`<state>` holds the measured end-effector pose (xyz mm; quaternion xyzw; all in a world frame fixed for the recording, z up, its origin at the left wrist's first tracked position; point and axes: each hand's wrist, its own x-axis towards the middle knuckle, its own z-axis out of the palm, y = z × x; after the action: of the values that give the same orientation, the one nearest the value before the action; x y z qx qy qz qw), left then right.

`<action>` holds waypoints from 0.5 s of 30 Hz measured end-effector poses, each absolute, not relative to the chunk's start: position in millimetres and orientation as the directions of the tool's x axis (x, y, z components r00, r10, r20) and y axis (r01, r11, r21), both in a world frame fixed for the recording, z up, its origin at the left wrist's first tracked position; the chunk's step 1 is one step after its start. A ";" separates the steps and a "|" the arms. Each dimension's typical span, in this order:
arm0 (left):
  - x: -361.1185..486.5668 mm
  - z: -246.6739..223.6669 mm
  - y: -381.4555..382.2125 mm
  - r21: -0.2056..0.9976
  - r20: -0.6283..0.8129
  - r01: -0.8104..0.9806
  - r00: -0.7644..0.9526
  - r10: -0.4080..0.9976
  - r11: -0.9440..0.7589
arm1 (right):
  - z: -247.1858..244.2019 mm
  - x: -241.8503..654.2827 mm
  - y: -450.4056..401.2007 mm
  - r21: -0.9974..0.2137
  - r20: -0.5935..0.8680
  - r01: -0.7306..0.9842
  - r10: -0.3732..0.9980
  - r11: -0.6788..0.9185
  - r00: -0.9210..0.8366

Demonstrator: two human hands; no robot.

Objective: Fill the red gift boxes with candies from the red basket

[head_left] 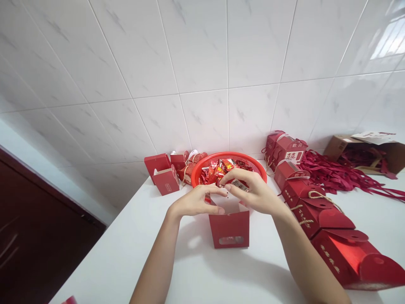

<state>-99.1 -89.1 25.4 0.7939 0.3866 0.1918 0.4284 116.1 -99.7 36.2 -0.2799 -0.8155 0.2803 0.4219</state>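
A red paper box (229, 230) with a small window in its front stands upright on the white table, its top open and pale inside. My left hand (198, 200) is at the box's left rim, thumb by the front edge and fingers stretched over the opening, apart from the thumb. Above the right rim curves my right hand (253, 192), its thumb and index finger apart. Just behind is a red plastic basket (196, 169) of wrapped candies (221, 169). One candy with dark lettering shows between the right fingers; whether they touch it I cannot tell.
Closed red gift boxes (338, 249) with rope handles line the right side. Dark red ribbons (341, 173) spill from a cardboard box (376, 154) at far right. Open red boxes (166, 179) stand at back left. A tiled wall (205, 118) bounds the table (136, 240).
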 end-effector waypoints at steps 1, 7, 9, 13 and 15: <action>-98.9 25.1 -89.1 0.830 -0.025 0.450 0.621 0.784 -0.330 | 36.5 115.9 -100.4 -0.718 0.522 0.190 0.698 0.670 -0.491; -100.7 21.3 -87.4 0.830 -0.027 0.441 0.643 0.765 -0.341 | 40.1 118.5 -102.9 -0.710 0.503 0.140 0.636 0.690 -0.585; -103.0 20.6 -86.7 0.815 -0.021 0.458 0.636 0.772 -0.355 | 43.0 125.2 -103.7 -0.691 0.545 0.164 0.657 0.704 -0.521; -106.0 22.1 -87.2 0.767 -0.030 0.496 0.662 0.749 -0.407 | 47.6 143.3 -105.1 -0.676 0.563 0.266 0.715 0.687 -0.414; -104.9 22.9 -87.9 0.741 -0.011 0.502 0.672 0.740 -0.445 | 47.4 150.3 -104.4 -0.668 0.544 0.325 0.737 0.670 -0.401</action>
<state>-104.9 -87.9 22.9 0.8349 0.3722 0.1597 0.3727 150.3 -104.4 47.4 -0.3309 -0.8029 0.2360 0.4361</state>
